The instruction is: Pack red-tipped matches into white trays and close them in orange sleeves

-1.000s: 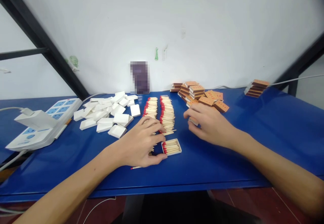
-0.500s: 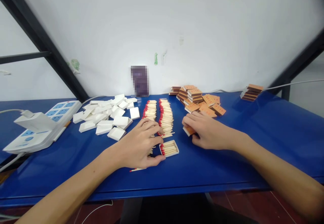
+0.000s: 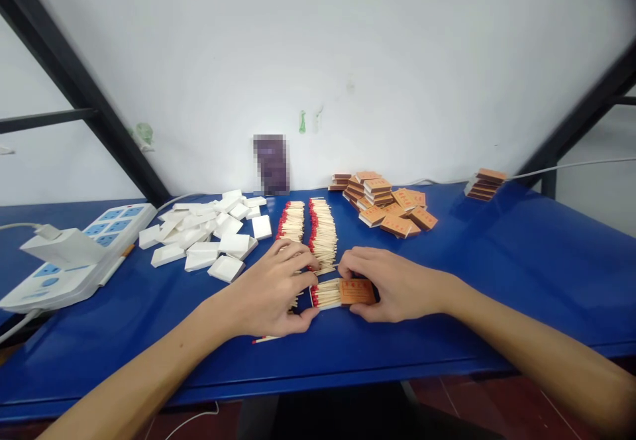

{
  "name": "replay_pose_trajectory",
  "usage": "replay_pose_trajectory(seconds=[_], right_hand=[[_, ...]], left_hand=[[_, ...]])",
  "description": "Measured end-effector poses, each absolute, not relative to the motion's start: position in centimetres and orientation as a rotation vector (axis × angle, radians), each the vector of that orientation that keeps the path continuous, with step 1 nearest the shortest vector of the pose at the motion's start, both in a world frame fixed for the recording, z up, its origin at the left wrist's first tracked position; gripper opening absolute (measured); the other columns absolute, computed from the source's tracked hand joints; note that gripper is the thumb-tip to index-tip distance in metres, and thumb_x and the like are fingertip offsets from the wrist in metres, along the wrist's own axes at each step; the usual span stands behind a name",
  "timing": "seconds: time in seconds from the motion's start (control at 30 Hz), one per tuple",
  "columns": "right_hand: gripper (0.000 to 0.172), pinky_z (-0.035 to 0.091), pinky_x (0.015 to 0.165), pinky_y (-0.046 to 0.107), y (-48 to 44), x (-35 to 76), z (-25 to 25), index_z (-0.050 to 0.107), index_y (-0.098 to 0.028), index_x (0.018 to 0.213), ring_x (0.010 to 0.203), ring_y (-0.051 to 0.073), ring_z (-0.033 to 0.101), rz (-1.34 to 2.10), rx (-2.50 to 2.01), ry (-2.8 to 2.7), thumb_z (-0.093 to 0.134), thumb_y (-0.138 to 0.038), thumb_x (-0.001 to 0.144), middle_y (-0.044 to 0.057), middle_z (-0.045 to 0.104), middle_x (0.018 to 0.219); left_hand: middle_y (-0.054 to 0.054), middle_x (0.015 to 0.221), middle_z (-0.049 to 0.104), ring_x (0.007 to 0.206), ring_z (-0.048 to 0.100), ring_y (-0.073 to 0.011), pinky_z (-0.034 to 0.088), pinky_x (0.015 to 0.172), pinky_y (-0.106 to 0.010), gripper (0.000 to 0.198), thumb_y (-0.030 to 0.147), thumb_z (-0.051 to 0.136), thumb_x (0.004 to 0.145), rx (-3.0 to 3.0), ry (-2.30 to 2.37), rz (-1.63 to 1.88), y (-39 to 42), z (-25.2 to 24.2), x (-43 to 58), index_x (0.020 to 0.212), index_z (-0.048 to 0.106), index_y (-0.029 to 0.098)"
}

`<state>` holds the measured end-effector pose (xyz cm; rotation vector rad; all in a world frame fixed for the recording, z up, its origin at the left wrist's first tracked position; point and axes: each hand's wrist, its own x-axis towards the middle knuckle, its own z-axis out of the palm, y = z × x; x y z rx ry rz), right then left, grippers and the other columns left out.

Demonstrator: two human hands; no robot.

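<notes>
Your left hand (image 3: 271, 291) is curled, and its thumb and fingers pinch the left end of the match tray (image 3: 325, 293), which lies on the blue table (image 3: 447, 334) at the near middle. Your right hand (image 3: 392, 284) grips the orange sleeve (image 3: 358, 291), which partly covers the right end of the tray. The rows of matches (image 3: 322, 234) lie just behind.

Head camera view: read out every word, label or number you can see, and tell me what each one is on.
Nothing reads clearly.
Orange sleeve in the right hand: red print, too blurred.
Pile of orange sleeves: red print, too small.
Power strip: blue panels, no legible marks.
Dark patch by the wall: pixelated, unreadable.
</notes>
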<state>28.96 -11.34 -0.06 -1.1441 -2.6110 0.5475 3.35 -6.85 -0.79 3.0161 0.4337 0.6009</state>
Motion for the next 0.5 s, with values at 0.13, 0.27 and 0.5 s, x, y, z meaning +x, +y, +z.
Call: replay_pose_trajectory(seconds=[0.13, 0.27, 0.5], right_hand=[[0.029, 0.036, 0.071, 0.028, -11.26, 29.21, 0.08, 0.047, -0.021, 0.092, 0.08, 0.016, 0.05, 0.564, -1.132, -2.619, 0.072, -0.026, 0.08, -0.001, 0.054, 0.09], [0.028, 0.037, 0.071, 0.028, -11.18, 29.23, 0.03, 0.049, -0.021, 0.092, 0.081, 0.016, 0.051, 0.582, -1.13, -2.609, 0.074, -0.028, 0.08, -0.001, 0.055, 0.09], [0.025, 0.042, 0.073, 0.028, -11.53, 28.51, -0.64, 0.055, -0.02, 0.095, 0.083, 0.016, 0.054, 0.648, -0.999, -2.566, 0.075, -0.027, 0.083, 0.001, 0.06, 0.095]], left_hand=[[-0.008, 0.108, 0.066, 0.109, 0.056, -0.0263, 0.041, 0.102, -0.042, 0.015, 0.03, 0.067, 0.081, 2.988, 0.446, 0.577, -6.9, -0.56, 3.29, 0.089, 0.069, 0.018], [-0.008, 0.11, 0.065, 0.111, 0.055, -0.0265, 0.04, 0.104, -0.043, 0.019, 0.036, 0.069, 0.082, 2.972, 0.467, 0.541, -6.9, -0.57, 3.2, 0.09, 0.07, 0.018], [-0.009, 0.107, 0.064, 0.107, 0.056, -0.0254, 0.042, 0.102, -0.043, 0.03, 0.048, 0.067, 0.089, 2.951, 0.436, 0.495, -6.87, -0.93, 3.31, 0.098, 0.07, 0.019]])
